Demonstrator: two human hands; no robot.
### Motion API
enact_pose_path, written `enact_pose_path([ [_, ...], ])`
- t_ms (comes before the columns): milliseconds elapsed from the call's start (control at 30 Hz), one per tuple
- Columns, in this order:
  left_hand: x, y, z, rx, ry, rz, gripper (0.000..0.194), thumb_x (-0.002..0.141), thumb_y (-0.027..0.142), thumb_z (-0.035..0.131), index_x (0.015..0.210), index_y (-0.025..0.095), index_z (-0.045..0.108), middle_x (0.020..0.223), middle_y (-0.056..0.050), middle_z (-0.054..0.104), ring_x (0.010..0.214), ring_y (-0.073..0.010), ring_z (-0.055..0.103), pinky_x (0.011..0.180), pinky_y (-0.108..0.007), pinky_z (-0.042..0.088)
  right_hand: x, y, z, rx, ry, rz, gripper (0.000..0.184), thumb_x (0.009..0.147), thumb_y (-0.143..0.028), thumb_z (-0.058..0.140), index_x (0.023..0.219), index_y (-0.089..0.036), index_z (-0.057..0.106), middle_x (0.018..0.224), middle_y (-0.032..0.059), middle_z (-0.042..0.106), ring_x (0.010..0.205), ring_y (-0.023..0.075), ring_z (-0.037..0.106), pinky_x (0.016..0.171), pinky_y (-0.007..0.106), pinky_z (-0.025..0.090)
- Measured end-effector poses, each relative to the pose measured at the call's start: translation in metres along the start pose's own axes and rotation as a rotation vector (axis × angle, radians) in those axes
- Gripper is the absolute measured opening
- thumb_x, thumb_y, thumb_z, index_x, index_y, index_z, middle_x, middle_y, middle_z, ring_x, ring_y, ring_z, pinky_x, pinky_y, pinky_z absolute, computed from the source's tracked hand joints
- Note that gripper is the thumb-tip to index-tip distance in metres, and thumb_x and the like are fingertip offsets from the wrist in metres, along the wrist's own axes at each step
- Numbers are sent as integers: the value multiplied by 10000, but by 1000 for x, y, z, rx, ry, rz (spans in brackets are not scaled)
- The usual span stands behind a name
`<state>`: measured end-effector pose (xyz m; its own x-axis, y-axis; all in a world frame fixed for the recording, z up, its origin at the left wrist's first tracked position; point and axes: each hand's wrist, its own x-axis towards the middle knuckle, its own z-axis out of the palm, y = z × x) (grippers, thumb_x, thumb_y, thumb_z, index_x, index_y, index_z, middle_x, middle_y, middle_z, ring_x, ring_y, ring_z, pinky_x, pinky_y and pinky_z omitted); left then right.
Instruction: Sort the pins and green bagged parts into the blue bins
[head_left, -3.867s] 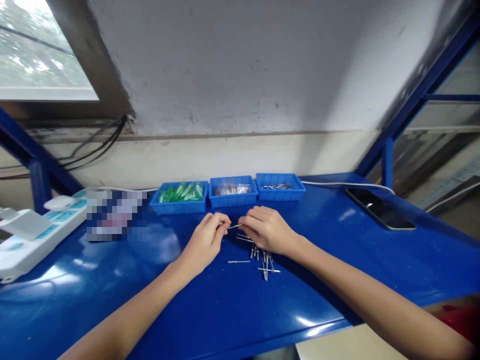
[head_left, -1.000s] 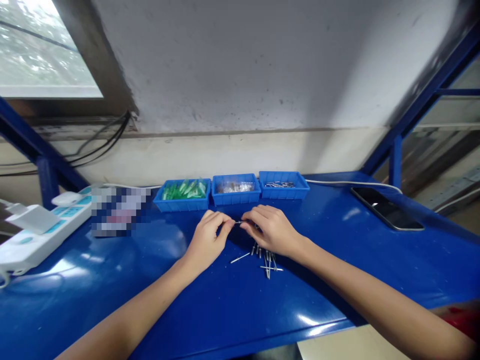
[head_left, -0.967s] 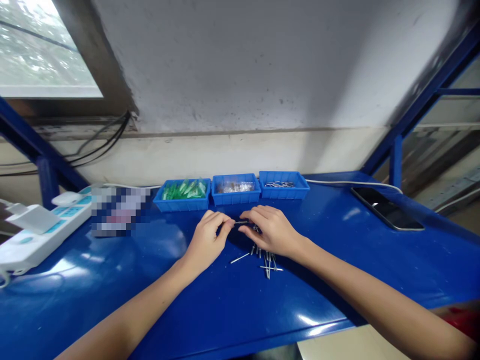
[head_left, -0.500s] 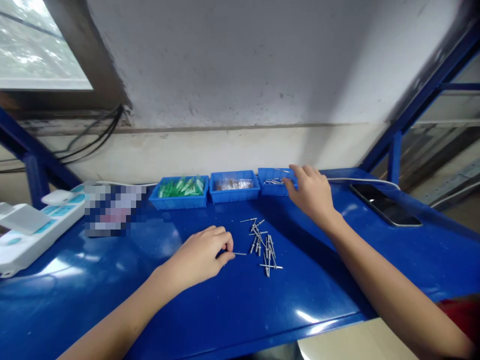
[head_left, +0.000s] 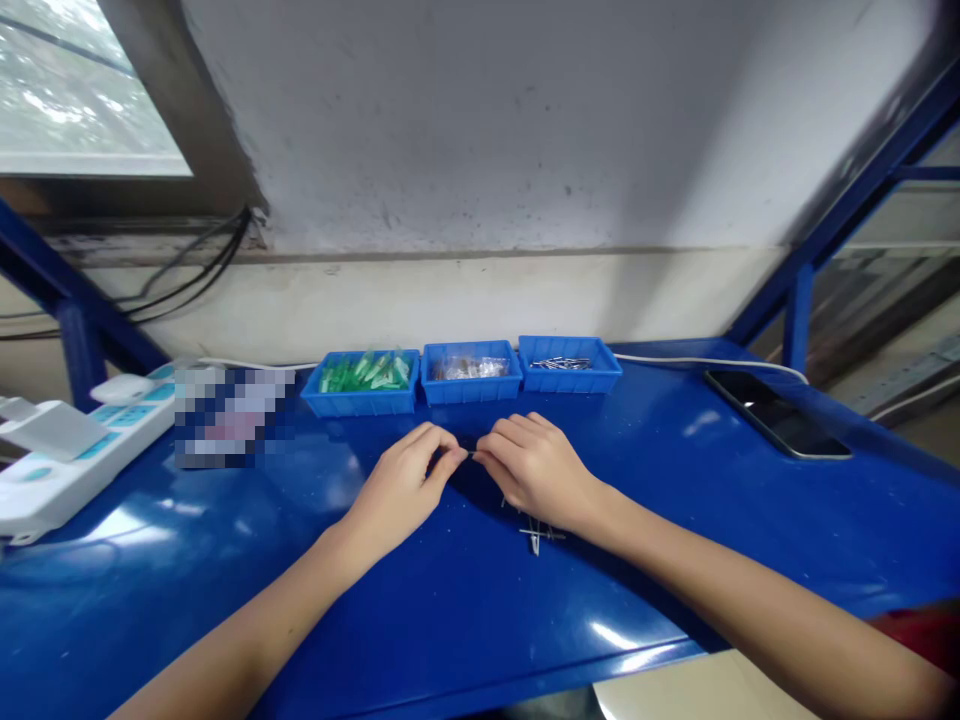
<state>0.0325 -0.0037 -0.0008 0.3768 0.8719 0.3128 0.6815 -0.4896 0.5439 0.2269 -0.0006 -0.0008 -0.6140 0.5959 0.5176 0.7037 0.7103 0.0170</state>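
Note:
My left hand (head_left: 411, 478) is closed in a pinch on a thin metal blind rivet (head_left: 470, 455), of which only a short piece shows between the hands. My right hand (head_left: 536, 470) meets it from the other side, fingertips pinched at the rivet's other end. Beneath and in front of my right hand lies a loose pile of blind rivets (head_left: 535, 540), mostly covered by the hand. Behind it a blue bin (head_left: 571, 381) contains more rivets.
Left of the rivet bin stand a blue bin (head_left: 471, 391) of clear plastic packets and another blue bin (head_left: 360, 404) of green-and-clear pieces. A white power strip (head_left: 56, 490) lies at the left, a phone (head_left: 780, 415) at the right. A white cable (head_left: 697, 359) runs along the back.
My right hand has come from the right bin down and left to meet my left hand, covering most of the pile. My left hand has risen slightly, still holding the rivet.

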Motion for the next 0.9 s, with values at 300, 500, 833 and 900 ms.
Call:
enact_pose_path([
  [300,-1,9,-1,-91,98,45,284,942,274,354,744,184,538,777,-5,558,729,-132,545,696,-262,417,1,5,-6,104,38,-3,238,925,-328,429,956,-164,598,799,43,628,695,157,511,633,297,326],
  [500,-3,11,2,-105,55,20,354,951,305,307,694,185,518,707,1,547,673,-135,540,667,-269,410,-1,8,-7,45,78,-71,240,937,-284,395,943,-181,611,761,43,607,682,156,509,621,299,344],
  [833,-13,32,34,222,-127,118,155,845,371,540,902,233,582,939,-21,625,877,-236,543,759,-396,384,-6,98,-25,-305,360,475,349,891,-358,450,1098,-113,586,885,142,621,813,257,558,723,378,425],
  [900,-13,30,34,244,-117,101,132,878,312,487,882,231,592,910,-22,631,864,-227,546,734,-379,379,-11,107,-17,-295,295,528,404,868,-383,480,1140,-96,561,926,164,612,846,284,557,733,405,433],
])
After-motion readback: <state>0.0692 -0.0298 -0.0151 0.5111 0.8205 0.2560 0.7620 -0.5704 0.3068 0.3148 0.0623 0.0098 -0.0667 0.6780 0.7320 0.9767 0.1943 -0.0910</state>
